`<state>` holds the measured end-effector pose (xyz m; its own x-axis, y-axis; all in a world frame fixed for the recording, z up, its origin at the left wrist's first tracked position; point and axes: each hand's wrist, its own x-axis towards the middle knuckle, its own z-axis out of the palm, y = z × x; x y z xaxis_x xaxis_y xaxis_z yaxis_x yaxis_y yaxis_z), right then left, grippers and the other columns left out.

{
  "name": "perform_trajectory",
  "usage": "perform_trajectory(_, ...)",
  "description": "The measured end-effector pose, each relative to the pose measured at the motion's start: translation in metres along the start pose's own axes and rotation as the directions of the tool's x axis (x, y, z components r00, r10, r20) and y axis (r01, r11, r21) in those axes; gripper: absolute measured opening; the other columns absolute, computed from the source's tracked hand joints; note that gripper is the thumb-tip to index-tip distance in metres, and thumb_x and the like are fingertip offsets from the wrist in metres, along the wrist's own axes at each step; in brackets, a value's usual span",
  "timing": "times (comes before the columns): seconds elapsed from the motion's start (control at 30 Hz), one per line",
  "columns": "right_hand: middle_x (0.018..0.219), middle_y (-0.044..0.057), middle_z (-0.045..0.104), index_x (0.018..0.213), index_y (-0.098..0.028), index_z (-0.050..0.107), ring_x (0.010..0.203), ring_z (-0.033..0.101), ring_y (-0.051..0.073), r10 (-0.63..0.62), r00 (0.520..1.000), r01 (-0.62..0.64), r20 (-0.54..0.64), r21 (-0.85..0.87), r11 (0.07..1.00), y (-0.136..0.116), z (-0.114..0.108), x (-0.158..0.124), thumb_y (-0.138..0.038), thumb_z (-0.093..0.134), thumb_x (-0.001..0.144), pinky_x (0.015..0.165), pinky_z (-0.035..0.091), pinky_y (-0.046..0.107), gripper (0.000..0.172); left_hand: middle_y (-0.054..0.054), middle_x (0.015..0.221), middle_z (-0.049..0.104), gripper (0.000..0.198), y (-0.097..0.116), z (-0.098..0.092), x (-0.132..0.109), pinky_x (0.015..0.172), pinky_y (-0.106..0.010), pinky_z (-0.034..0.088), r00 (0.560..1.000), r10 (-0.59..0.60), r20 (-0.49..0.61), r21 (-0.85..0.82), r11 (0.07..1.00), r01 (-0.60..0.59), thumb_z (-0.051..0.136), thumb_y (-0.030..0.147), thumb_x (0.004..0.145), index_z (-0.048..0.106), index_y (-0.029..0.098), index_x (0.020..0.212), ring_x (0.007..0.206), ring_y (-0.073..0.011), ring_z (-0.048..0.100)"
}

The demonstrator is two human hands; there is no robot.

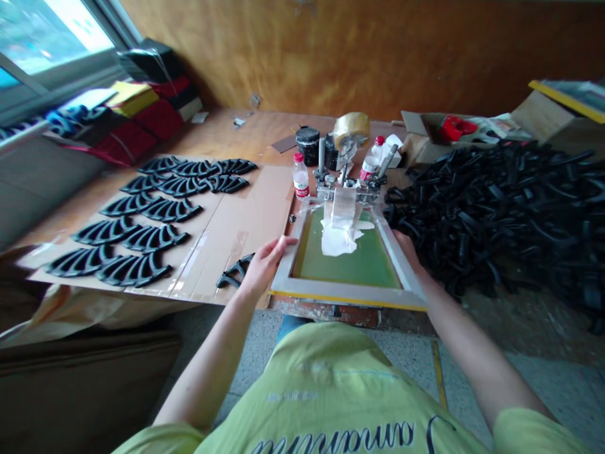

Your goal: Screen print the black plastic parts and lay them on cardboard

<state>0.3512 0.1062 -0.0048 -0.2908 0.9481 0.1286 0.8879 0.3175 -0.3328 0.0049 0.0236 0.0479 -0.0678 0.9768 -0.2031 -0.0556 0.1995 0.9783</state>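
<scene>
A screen-printing frame (347, 292) with a green mesh lies in front of me, fixed at its far side to a metal hinge clamp (326, 184). White ink (339, 241) is pooled on the mesh, and a squeegee-like block (344, 205) stands at its far end. My left hand (267, 263) is closed on the frame's left edge, thumb and fingertips against it. At the right edge my right hand (407, 251) grips the frame, its fingers largely hidden. Just left of my left hand, a black curved plastic piece (231, 273) rests on the cardboard.
Rows of black ribbed pieces (135, 268) lie on the cardboard (246, 208) at left. A large heap of black pieces (501, 214) fills the right. Behind the frame stand bottles (300, 180), a black tub (307, 146) and a tape roll (352, 128). An open carton (418, 135) sits behind the heap.
</scene>
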Motion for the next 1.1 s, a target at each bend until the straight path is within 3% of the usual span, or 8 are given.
perform_trajectory(0.07, 0.109, 0.013, 0.07, 0.12, -0.012, 0.068, 0.093, 0.065, 0.024, 0.094, 0.985, -0.09, -0.147, 0.031, 0.995, 0.004, -0.016, 0.018, -0.022, 0.039, 0.097, 0.086, 0.05, 0.037, 0.038, -0.001, 0.07, 0.066, 0.068, -0.036, -0.002, -0.008, 0.051, -0.021, 0.043, 0.991, -0.131, 0.023, 0.013, 0.991, 0.131, 0.071, 0.059, 0.075, 0.064, 0.016, 0.127, 0.057, -0.0128, 0.058)
perform_trajectory(0.17, 0.13, 0.015, 0.059, 0.135, -0.014, 0.057, 0.105, 0.062, 0.025, 0.003, 0.965, 0.014, -0.261, 0.061, 0.998, -0.025, -0.024, 0.046, -0.031, 0.062, 0.088, 0.093, 0.05, 0.039, 0.05, -0.001, 0.073, 0.068, 0.089, -0.082, 0.0, -0.004, 0.051, -0.021, 0.042, 0.979, -0.203, 0.001, 0.031, 0.979, 0.202, 0.075, 0.053, 0.072, 0.045, 0.016, 0.148, 0.059, -0.0135, 0.06)
perform_trajectory(0.27, 0.124, 0.015, 0.061, 0.127, -0.014, 0.06, 0.113, 0.058, 0.029, -0.157, 0.984, 0.155, -0.085, -0.038, 0.987, -0.07, -0.011, 0.059, -0.03, 0.075, 0.08, 0.093, 0.049, 0.04, 0.051, -0.002, 0.074, 0.069, 0.088, -0.106, 0.002, 0.005, 0.049, -0.02, 0.039, 0.976, -0.216, -0.024, 0.071, 0.973, 0.218, 0.072, 0.052, 0.074, 0.044, 0.015, 0.149, 0.058, -0.0132, 0.059)
perform_trajectory(0.4, 0.099, 0.011, 0.07, 0.101, -0.015, 0.068, 0.094, 0.063, 0.025, -0.179, 0.958, 0.213, 0.223, -0.14, 0.967, -0.099, 0.016, 0.033, -0.021, 0.06, 0.09, 0.08, 0.049, 0.034, 0.014, -0.004, 0.076, 0.069, 0.083, -0.11, 0.0, 0.01, 0.048, -0.02, 0.039, 0.97, -0.241, -0.017, 0.109, 0.964, 0.241, 0.071, 0.056, 0.074, 0.051, 0.013, 0.143, 0.059, -0.0137, 0.059)
perform_trajectory(0.67, 0.093, 0.001, 0.072, 0.094, -0.022, 0.071, 0.085, 0.064, 0.016, -0.449, 0.793, 0.497, 0.411, -0.012, 0.868, -0.081, 0.001, -0.003, -0.015, 0.057, 0.089, 0.065, 0.041, 0.024, 0.017, -0.005, 0.084, 0.072, 0.078, -0.111, -0.001, 0.008, 0.052, -0.022, 0.041, 0.976, -0.217, -0.029, 0.13, 0.967, 0.219, 0.069, 0.06, 0.074, 0.057, 0.015, 0.136, 0.067, -0.0158, 0.062)
perform_trajectory(0.8, 0.097, 0.004, 0.072, 0.095, -0.021, 0.072, 0.089, 0.065, 0.018, -0.372, 0.894, 0.398, 0.249, -0.063, 0.915, -0.084, 0.012, 0.002, -0.014, 0.057, 0.088, 0.07, 0.044, 0.026, 0.018, -0.005, 0.081, 0.071, 0.076, -0.111, 0.0, 0.008, 0.051, -0.021, 0.04, 0.979, -0.201, -0.029, 0.132, 0.97, 0.203, 0.069, 0.058, 0.075, 0.057, 0.013, 0.135, 0.064, -0.0147, 0.061)
perform_trajectory(0.97, 0.104, 0.005, 0.073, 0.105, -0.02, 0.071, 0.087, 0.066, 0.017, -0.426, 0.878, 0.439, 0.216, -0.01, 0.899, -0.082, 0.026, -0.017, -0.009, 0.057, 0.086, 0.073, 0.048, 0.026, 0.026, -0.005, 0.079, 0.07, 0.078, -0.11, 0.001, 0.008, 0.053, -0.022, 0.042, 0.977, -0.211, -0.025, 0.094, 0.973, 0.212, 0.069, 0.057, 0.074, 0.056, 0.012, 0.135, 0.064, -0.0149, 0.061)
perform_trajectory(1.1, 0.1, 0.0, 0.073, 0.106, -0.027, 0.071, 0.087, 0.067, 0.019, -0.297, 0.95, 0.297, 0.101, 0.01, 0.955, -0.087, 0.011, 0.013, -0.031, 0.071, 0.085, 0.074, 0.051, 0.029, 0.022, -0.004, 0.077, 0.069, 0.082, -0.1, -0.001, 0.005, 0.055, -0.023, 0.044, 0.975, -0.22, -0.009, 0.067, 0.973, 0.22, 0.072, 0.057, 0.073, 0.052, 0.013, 0.139, 0.066, -0.0162, 0.063)
